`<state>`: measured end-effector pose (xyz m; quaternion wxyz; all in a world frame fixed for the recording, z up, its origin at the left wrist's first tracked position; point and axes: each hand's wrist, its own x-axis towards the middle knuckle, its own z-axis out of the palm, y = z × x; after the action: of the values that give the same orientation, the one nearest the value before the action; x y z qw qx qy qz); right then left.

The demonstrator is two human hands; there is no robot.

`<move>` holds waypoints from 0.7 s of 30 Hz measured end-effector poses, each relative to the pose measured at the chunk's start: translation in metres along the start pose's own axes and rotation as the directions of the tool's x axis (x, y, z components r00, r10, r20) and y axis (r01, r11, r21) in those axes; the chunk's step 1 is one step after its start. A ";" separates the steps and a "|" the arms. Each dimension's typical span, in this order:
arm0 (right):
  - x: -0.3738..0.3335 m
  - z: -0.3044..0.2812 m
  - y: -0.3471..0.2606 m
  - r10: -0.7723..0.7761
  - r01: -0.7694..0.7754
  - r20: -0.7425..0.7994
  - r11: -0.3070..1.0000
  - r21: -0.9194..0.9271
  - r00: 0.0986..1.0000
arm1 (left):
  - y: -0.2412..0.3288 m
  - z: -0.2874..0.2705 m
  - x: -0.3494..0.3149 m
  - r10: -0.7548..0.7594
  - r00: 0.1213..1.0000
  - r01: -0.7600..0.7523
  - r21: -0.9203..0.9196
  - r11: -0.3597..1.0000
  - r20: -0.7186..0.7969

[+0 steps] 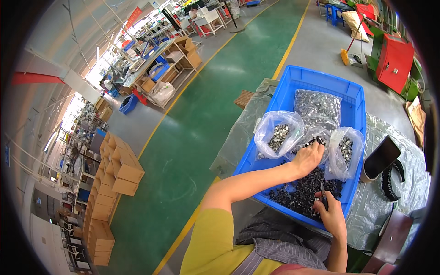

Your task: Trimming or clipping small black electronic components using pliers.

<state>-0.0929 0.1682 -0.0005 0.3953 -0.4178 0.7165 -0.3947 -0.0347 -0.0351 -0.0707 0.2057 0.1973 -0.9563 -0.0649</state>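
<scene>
A blue plastic tray [353, 94] stands before me with a heap of small black parts [298, 199] in its near end. Over the mouth of the middle clear bag, which has black pieces in it, my left hand [308, 160] is bent with its fingertips together; what they pinch is too small to make out. Lower right, my right hand [332, 215] grips a slim dark tool [324, 198] above the heap; its exact kind is unclear. Open clear bags of small metal parts flank the left hand, one on the left [279, 136] and one on the right [344, 153].
A filled clear bag [316, 105] lies at the tray's far end. Right of the tray, a phone [382, 156] leans on a round holder beside a black strap [389, 183], on plastic sheeting [408, 197]. Left are a green walkway [183, 151] and stacked cardboard boxes [114, 169].
</scene>
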 end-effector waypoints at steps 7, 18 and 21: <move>0.001 0.004 -0.008 -0.068 0.065 -0.002 0.963 -0.263 0.998 | 0.038 -0.054 -0.027 0.225 0.967 -0.120 -0.575 0.809 0.116; 0.022 -0.001 -0.004 -0.152 0.155 -0.117 0.988 0.022 0.981 | 0.031 -0.089 -0.028 -0.227 0.907 0.366 -0.930 0.015 0.354; 0.021 -0.006 -0.004 -0.190 0.191 -0.095 0.982 0.001 0.977 | 0.042 -0.092 -0.029 -0.157 0.910 0.387 -0.922 -0.004 0.383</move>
<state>-0.1040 0.1495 0.0001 0.3231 -0.4635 0.6891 -0.4537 0.0135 0.0108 0.0111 0.1854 0.1783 -0.6049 -0.7536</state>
